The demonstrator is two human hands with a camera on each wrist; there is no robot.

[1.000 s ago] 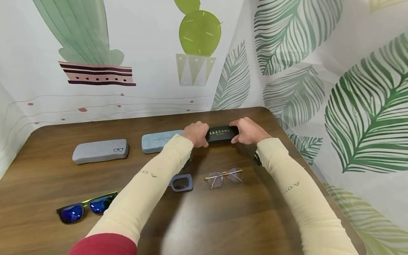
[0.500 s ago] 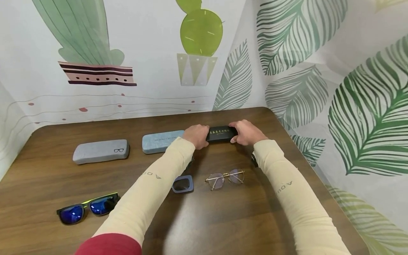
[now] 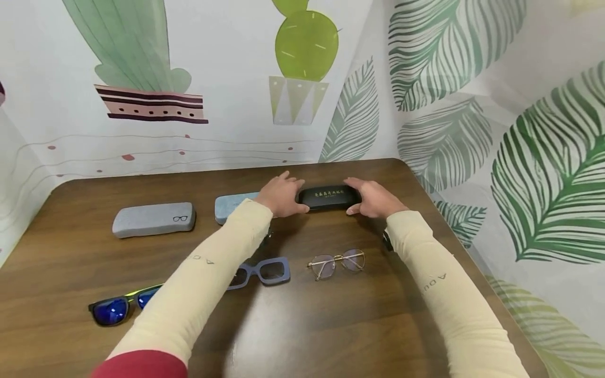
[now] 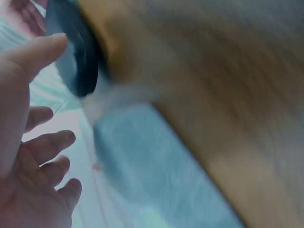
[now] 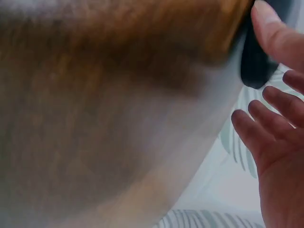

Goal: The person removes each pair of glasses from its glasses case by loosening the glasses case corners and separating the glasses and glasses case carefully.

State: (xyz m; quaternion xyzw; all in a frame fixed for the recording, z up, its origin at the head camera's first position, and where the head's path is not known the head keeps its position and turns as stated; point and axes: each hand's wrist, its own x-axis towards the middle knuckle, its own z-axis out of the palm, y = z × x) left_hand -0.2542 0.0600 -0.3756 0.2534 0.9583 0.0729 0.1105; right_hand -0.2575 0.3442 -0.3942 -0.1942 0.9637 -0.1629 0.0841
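Note:
A black glasses case (image 3: 329,197) with gold lettering lies lengthwise near the back of the table. At its left end is my left hand (image 3: 280,197), fingers spread and thumb beside the case's front corner. My right hand (image 3: 376,199) is around the right end, with forefinger behind and thumb in front. In the left wrist view the left fingers are parted and loosely bent, and the thumb overlaps the dark case (image 4: 78,52). The right wrist view has the thumb overlapping the case (image 5: 256,61), the other fingers parted from it.
A light blue glasses case (image 3: 231,206) sits partly behind the left hand; a grey case (image 3: 153,219) is farther left. Gold-rimmed glasses (image 3: 336,264), blue-framed sunglasses (image 3: 271,271) and blue-lensed sunglasses (image 3: 111,311) lie nearer, the latter two partly under the left arm. Patterned cloth (image 3: 236,105) hangs behind.
Both hands held the black case by its ends before. Now the left fingers have spread and moved left, the right hand has shifted slightly right, and more of the case shows.

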